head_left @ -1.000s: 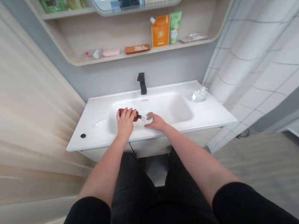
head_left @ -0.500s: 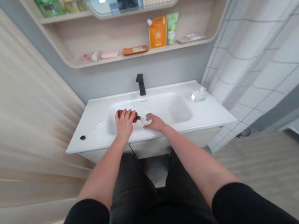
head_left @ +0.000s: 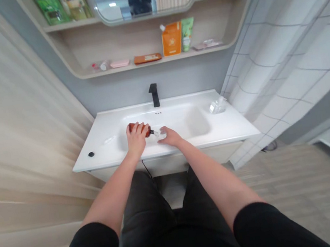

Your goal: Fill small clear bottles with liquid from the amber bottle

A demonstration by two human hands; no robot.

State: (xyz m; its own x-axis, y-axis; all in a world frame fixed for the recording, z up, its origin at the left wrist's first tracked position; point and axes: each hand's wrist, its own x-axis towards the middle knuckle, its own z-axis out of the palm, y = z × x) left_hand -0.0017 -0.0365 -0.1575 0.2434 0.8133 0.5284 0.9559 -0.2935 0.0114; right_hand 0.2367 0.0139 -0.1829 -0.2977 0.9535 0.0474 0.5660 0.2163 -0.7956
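Observation:
Over the white washbasin (head_left: 196, 120), my left hand (head_left: 136, 140) is wrapped around a reddish-brown bottle (head_left: 148, 132). The bottle lies tipped nearly level, its dark neck pointing right. Fingers of my right hand (head_left: 172, 136) curl around a small clear container (head_left: 161, 134) right beside the bottle's mouth. Its outline is faint and partly covered by the fingers, so its exact kind is unclear. Whether the neck touches the container or liquid flows cannot be made out.
Behind the basin rises a black faucet (head_left: 154, 95). A clear pump bottle (head_left: 217, 106) is at the counter's right, a black round piece (head_left: 91, 154) at its left. Above, a shelf (head_left: 124, 69) carries an orange pouch (head_left: 172, 39), a green tube (head_left: 187, 34) and several small items.
The view has shifted slightly. Both hands keep nearly the same pose, the bottle still tipped toward the clear container.

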